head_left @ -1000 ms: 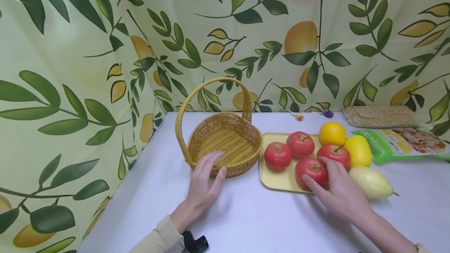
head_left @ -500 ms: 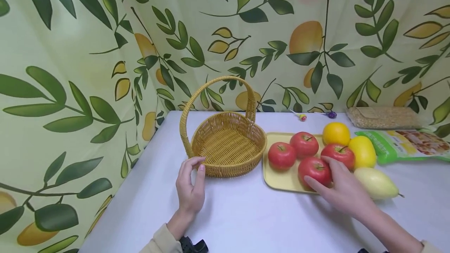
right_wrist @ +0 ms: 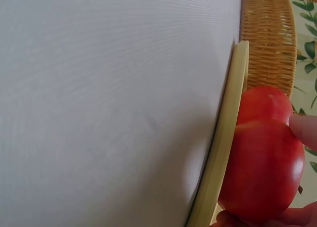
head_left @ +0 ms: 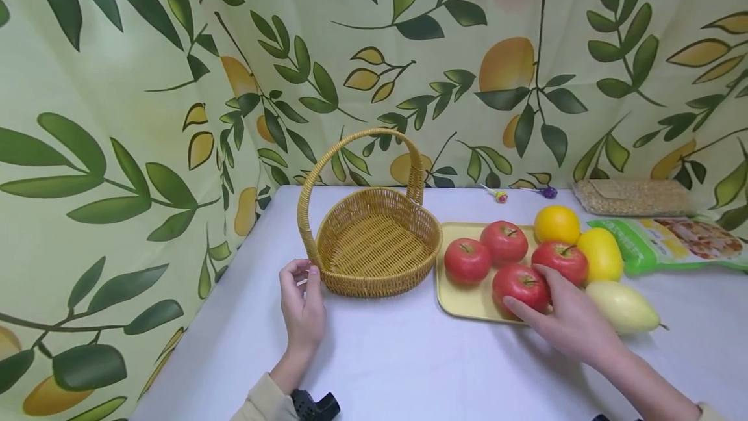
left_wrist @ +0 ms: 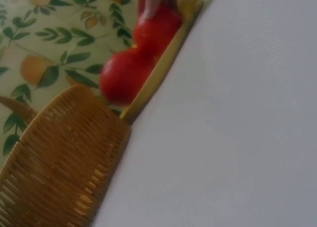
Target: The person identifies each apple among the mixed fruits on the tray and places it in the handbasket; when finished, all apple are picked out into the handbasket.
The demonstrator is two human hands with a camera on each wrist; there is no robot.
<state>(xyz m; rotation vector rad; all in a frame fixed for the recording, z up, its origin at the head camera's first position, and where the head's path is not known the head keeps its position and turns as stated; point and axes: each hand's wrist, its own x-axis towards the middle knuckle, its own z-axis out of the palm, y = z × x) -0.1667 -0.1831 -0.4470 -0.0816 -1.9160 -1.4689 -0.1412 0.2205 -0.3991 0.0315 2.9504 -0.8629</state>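
Red apple (head_left: 520, 283) at the yellow tray's (head_left: 467, 304) near edge sits under the right hand (head_left: 569, 320), fingers curling round it — grasping, I judge, so lifting comes next — while the left hand (head_left: 302, 307), fingers loosely bent and empty, rests beside the wicker basket (head_left: 376, 245) on the counter (head_left: 409, 369).

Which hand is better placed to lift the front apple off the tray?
Right. The right hand already curls round the front apple on the tray; the left hand sits beside the basket.
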